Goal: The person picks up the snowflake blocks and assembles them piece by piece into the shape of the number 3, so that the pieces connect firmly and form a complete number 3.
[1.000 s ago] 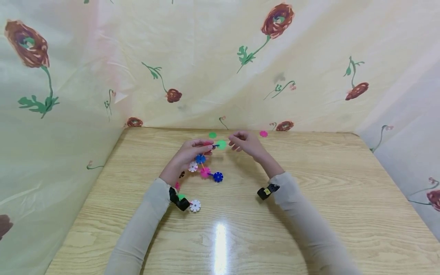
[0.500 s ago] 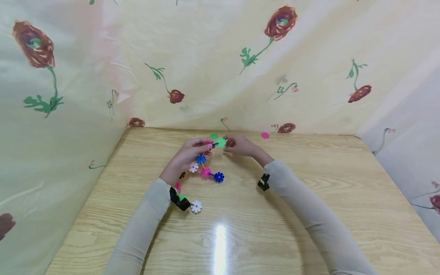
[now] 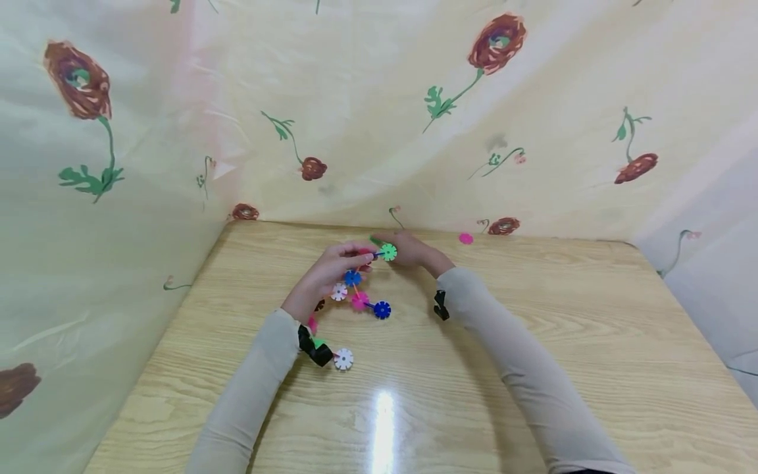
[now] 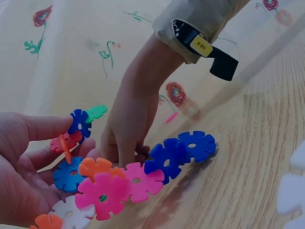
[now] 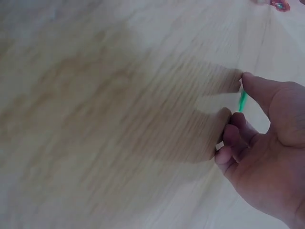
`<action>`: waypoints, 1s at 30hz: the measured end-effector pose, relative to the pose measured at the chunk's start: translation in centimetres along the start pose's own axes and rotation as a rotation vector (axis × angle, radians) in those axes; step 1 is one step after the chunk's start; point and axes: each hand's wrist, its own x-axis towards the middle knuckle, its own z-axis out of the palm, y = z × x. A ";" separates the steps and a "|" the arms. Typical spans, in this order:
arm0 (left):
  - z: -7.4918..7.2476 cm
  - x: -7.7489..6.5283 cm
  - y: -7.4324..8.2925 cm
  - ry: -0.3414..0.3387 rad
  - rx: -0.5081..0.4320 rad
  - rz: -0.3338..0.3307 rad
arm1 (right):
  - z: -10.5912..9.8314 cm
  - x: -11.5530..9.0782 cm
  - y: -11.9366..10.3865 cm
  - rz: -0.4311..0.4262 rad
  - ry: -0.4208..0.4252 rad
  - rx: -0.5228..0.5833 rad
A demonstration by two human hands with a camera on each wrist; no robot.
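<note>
My left hand (image 3: 331, 266) holds a chain of interlocking plastic snowflake discs, its thumb against a dark blue disc (image 4: 81, 125) and a red disc (image 4: 66, 141). A light green disc (image 3: 387, 251) forms the chain's far end. Lower down hang a lighter blue disc (image 4: 68, 174), an orange disc (image 4: 97, 167), pink discs (image 4: 102, 195) and more dark blue ones (image 4: 196, 146). Behind the chain, my right hand (image 3: 408, 250) reaches down to the table, thumb and fingers at opposite edges of a loose green disc (image 5: 243, 101), mostly hidden by the hand.
A loose pink disc (image 3: 466, 238) lies at the table's back edge, right of my right hand. By my left wrist, a white disc (image 3: 343, 359) shows at the chain's near end. Flowered cloth (image 3: 355, 131) rises behind the wooden table (image 3: 533, 316).
My right hand has moved left and away from me, behind the chain's light green end, down to the loose green disc. The left hand keeps its hold on the chain.
</note>
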 end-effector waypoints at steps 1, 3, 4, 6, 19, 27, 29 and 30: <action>0.0 0.0 0.0 0.001 0.004 -0.002 | 0.0 0.0 -0.1 0.007 0.000 0.005; 0.1 0.0 0.1 0.002 0.012 -0.007 | -0.1 -0.1 -0.1 0.008 0.007 0.014; 0.1 0.0 0.1 0.004 0.017 -0.013 | -0.1 -0.1 -0.1 0.009 0.016 0.020; 0.1 0.0 0.1 0.004 0.021 -0.018 | -0.1 -0.2 -0.1 0.013 0.036 0.036; 0.1 0.1 0.1 0.006 0.024 -0.047 | 0.1 -0.7 0.0 0.056 0.084 0.037; 0.1 -0.1 0.3 0.015 0.023 -0.063 | -0.1 -1.2 0.1 0.091 0.122 0.042; 0.2 0.0 0.3 0.015 0.021 -0.062 | -0.2 -1.2 0.2 0.107 0.124 0.052; 0.2 0.0 0.3 0.015 0.020 -0.062 | -0.2 -1.2 0.3 0.120 0.125 0.066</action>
